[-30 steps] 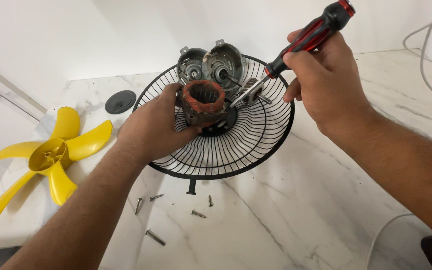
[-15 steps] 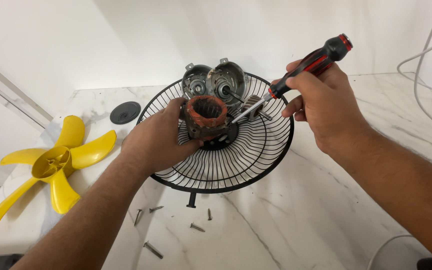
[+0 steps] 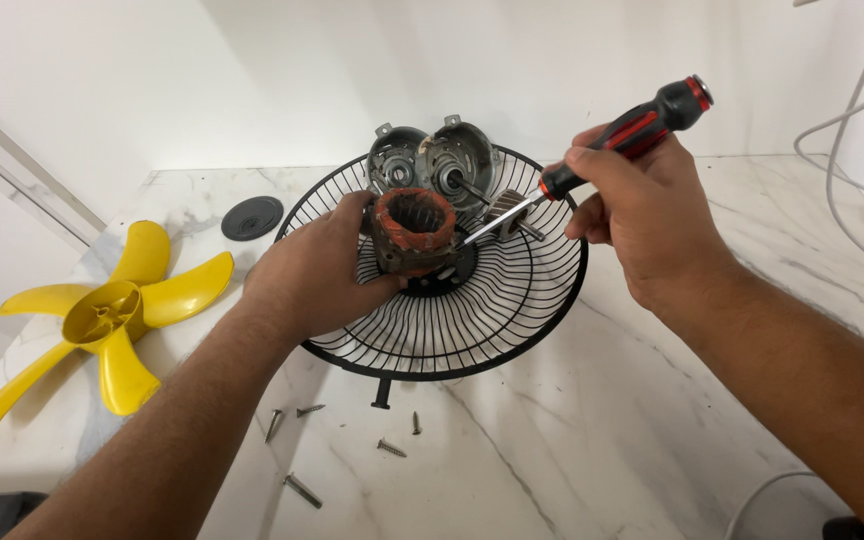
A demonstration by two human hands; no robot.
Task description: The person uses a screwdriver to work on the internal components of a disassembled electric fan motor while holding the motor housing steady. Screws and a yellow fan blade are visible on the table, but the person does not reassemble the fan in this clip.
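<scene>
A fan motor stator [image 3: 414, 232], a squat ring of copper-red windings in a grey metal frame, is sitting over the hub at the centre of a black wire fan guard [image 3: 452, 330], which is lying flat on the white marbled countertop [image 3: 652, 440]. The left hand [image 3: 312, 275] is gripping the stator from its left side, with the fingers curled closed round the outer wall and the thumb lying against the near edge. The right hand [image 3: 642, 215] is closing all its fingers tightly round the red-and-black handle of a screwdriver [image 3: 592, 160]; the shaft is slanting down and to the left, and its tip is meeting the right side of the stator.

Just beyond the stator, at the far rim of the guard, two round grey motor housing halves [image 3: 432, 160] are leaning side by side, one of them showing a short shaft. A small grey ribbed part [image 3: 507, 208] is lying on the guard just right of the stator, under the screwdriver shaft.

On the near side of the guard several loose screws [image 3: 297, 410] are lying scattered on the countertop. Well to the left, a yellow fan blade [image 3: 102, 320] is resting on the counter's edge, and beyond it, near the wall, a round black cap [image 3: 252, 217] is lying flat. White cables [image 3: 852, 110] are hanging down at the far right.
</scene>
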